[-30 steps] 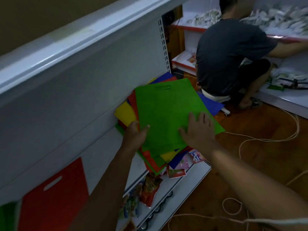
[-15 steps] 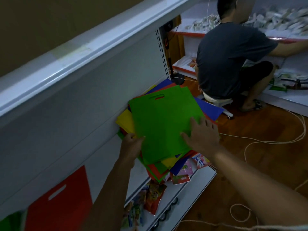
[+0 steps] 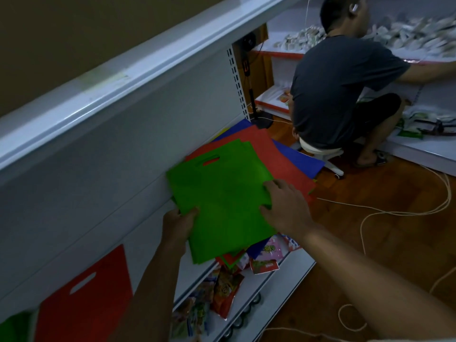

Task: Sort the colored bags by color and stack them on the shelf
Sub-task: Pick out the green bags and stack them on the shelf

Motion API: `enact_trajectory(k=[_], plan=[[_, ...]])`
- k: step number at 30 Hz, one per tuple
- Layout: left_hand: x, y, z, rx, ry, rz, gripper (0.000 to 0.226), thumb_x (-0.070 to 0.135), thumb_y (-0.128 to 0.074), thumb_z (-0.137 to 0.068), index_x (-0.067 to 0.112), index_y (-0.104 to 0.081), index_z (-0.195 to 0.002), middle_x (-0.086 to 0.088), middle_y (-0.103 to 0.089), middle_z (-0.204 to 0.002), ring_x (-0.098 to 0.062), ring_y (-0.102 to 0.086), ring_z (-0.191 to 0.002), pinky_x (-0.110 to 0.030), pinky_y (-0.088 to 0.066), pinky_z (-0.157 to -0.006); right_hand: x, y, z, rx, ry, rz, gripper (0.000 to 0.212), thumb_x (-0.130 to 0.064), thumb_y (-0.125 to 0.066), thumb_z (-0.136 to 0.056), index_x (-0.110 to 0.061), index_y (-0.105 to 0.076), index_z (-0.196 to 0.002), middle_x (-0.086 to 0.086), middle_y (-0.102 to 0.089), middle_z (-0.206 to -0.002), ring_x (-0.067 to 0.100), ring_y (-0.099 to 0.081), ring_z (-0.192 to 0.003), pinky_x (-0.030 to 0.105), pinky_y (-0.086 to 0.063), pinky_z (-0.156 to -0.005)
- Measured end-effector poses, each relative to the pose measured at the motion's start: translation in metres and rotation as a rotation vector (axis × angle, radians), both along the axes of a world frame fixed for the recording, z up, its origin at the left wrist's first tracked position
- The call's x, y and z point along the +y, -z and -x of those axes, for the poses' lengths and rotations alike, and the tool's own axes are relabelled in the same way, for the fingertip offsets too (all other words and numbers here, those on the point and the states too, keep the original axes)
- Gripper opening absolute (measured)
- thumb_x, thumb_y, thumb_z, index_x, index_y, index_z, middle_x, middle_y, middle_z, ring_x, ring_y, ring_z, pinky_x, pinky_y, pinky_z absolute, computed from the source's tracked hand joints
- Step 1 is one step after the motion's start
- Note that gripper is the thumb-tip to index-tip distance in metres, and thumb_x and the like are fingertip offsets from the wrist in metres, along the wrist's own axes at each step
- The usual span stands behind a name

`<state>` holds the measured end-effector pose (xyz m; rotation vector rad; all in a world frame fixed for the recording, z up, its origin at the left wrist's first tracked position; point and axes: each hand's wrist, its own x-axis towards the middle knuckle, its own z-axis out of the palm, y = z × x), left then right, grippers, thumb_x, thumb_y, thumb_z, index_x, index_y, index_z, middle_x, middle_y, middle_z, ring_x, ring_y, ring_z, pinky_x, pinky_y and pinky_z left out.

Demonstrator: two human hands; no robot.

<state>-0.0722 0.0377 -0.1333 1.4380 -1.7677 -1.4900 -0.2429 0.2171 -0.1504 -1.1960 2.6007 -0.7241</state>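
Head view: the left hand (image 3: 178,224) is pinching the green bag (image 3: 222,201) atop the mixed pile on the shelf (image 3: 148,240) while the right hand (image 3: 283,208) is pressing flat-fingered; lifting only green layers likely works best.

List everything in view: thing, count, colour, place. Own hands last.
green bags: at least two, top of the pile on the shelf
red bags: at least one, under the green ones
blue bags: at least one, at the pile's far edge
red bag: one, on the shelf at near left
shelf: one, white, on the left
snack packets: several, multicoloured, on the lower shelf
cords: white, on the wood floor
other person: one, dark shirt, squatting on a white stool
left hand: grips the green bags' near-left edge
right hand: rests on the green bags
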Motion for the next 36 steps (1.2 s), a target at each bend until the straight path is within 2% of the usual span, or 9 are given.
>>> enact_trajectory(k=[7,11,14,19,22,26,29,32,36], plan=[[0.004,-0.006,-0.01,0.105,0.062,0.021,0.033,-0.002,-0.058,-0.09,0.029,-0.063,-0.1,0.01,-0.064,-0.095,-0.012,-0.062,-0.087,-0.026,-0.047,-0.073,-0.005,0.003,-0.005,0.024,-0.003,-0.023,0.063,-0.044,-0.056,-0.091,-0.016,-0.035,-0.144,0.011,-0.032,-0.149,0.032,-0.029,-0.135,0.041,-0.03,-0.109],[0.005,-0.012,-0.02,0.208,0.065,-0.013,0.037,-0.004,-0.058,-0.09,0.03,-0.062,-0.105,0.01,-0.066,-0.099,-0.012,-0.063,-0.09,-0.028,-0.049,-0.075,-0.013,0.003,-0.004,-0.038,0.051,0.031,0.069,-0.049,-0.053,-0.092,-0.018,-0.027,-0.148,0.014,-0.024,-0.156,0.035,-0.018,-0.143,0.047,-0.023,-0.115],[0.002,-0.016,-0.031,0.313,0.033,-0.097,0.036,-0.006,-0.054,-0.091,0.025,-0.062,-0.107,0.004,-0.068,-0.103,-0.016,-0.066,-0.093,-0.032,-0.052,-0.076,-0.022,0.0,-0.004,-0.108,0.078,0.132,0.074,-0.048,-0.056,-0.091,-0.016,-0.024,-0.15,0.012,-0.033,-0.152,0.035,-0.026,-0.14,0.049,-0.026,-0.115],[0.001,-0.022,-0.054,0.375,-0.008,-0.152,0.039,-0.011,-0.052,-0.089,0.02,-0.064,-0.109,0.001,-0.074,-0.098,-0.018,-0.069,-0.09,-0.035,-0.054,-0.074,-0.033,-0.012,-0.014,-0.298,0.072,0.37,0.07,-0.015,-0.065,-0.089,-0.021,-0.028,-0.148,0.006,-0.051,-0.136,0.027,-0.053,-0.121,0.039,-0.045,-0.1],[0.0,-0.022,-0.078,0.359,-0.073,-0.143,0.037,-0.011,-0.052,-0.087,0.02,-0.065,-0.102,-0.001,-0.074,-0.096,-0.022,-0.068,-0.089,-0.039,-0.053,-0.078,-0.038,-0.017,-0.03,-0.228,-0.041,0.45,0.069,0.009,-0.054,-0.084,-0.02,-0.038,-0.145,0.004,-0.055,-0.134,0.022,-0.055,-0.117,0.023,-0.04,-0.091],[-0.004,-0.023,-0.119,0.299,-0.159,-0.096,0.018,0.019,-0.06,-0.093,0.019,-0.067,-0.109,-0.004,-0.072,-0.106,-0.022,-0.069,-0.095,-0.04,-0.054,-0.085,-0.054,-0.013,-0.06,-0.166,-0.19,0.411,0.063,0.01,-0.053,-0.084,-0.019,-0.048,-0.14,0.005,-0.055,-0.139,0.026,-0.058,-0.117,0.025,-0.039,-0.097],[-0.005,-0.024,-0.155,0.244,-0.248,0.017,0.012,0.019,-0.064,-0.091,0.027,-0.066,-0.099,0.006,-0.072,-0.093,-0.007,-0.07,-0.078,-0.025,-0.055,-0.066,-0.07,-0.013,-0.09,-0.166,-0.302,0.382,0.056,0.01,-0.053,-0.083,-0.017,-0.058,-0.132,0.007,-0.058,-0.135,0.027,-0.062,-0.111,0.027,-0.043,-0.094],[-0.011,-0.03,-0.195,0.178,-0.293,0.153,0.034,0.002,-0.064,-0.086,0.034,-0.063,-0.098,0.008,-0.069,-0.096,-0.002,-0.069,-0.075,-0.023,-0.054,-0.065,-0.085,-0.017,-0.124,-0.182,-0.364,0.332,0.052,0.005,-0.051,-0.088,-0.017,-0.055,-0.135,0.006,-0.052,-0.141,0.03,-0.063,-0.104,0.023,-0.042,-0.087],[-0.023,-0.04,-0.263,0.143,-0.348,0.287,0.067,-0.01,-0.058,-0.081,0.027,-0.044,-0.136,0.006,-0.063,-0.113,-0.01,-0.066,-0.095,-0.024,-0.055,-0.074,-0.113,-0.026,-0.192,-0.177,-0.458,0.311,0.052,0.001,-0.052,-0.089,-0.016,-0.051,-0.138,0.005,-0.048,-0.144,0.024,-0.055,-0.12,0.028,-0.042,-0.097]])
